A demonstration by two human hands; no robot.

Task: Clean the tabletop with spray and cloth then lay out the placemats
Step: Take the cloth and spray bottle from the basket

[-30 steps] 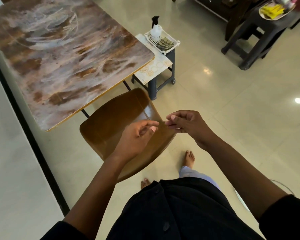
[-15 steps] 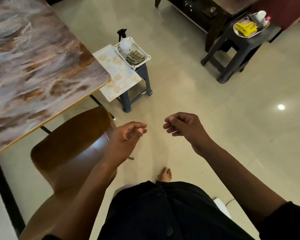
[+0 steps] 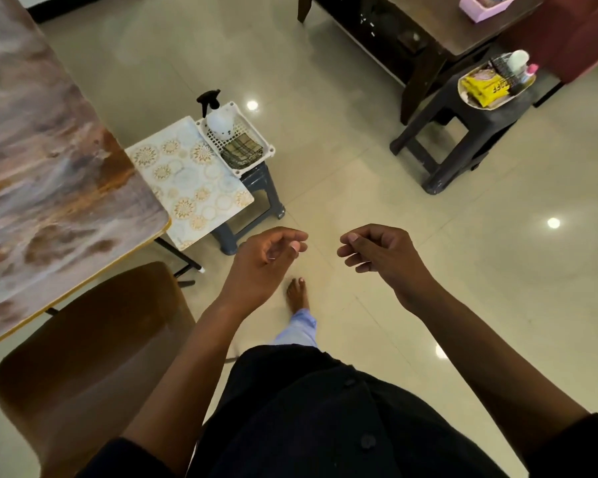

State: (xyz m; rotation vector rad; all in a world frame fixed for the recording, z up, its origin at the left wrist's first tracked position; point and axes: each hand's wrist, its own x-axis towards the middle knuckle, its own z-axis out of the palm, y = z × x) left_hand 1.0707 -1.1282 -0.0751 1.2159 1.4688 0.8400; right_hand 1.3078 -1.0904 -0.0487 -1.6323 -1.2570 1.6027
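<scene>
Glossy cream tiled floor (image 3: 359, 160), brown chair (image 3: 94, 343), dark stool (image 3: 463, 139)

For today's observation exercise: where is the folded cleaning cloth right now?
In the head view, left of centre, the cloth lies in the white basket on the small grey stool, just in front of the spray bottle.

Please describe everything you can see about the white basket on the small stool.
The white basket looks like plastic, rectangular, with perforated lattice walls and floor. It sits level on the far part of the grey stool, beside the patterned placemats. Inside stand a white spray bottle with a black trigger and a folded checked cloth. No hand touches it.
</scene>
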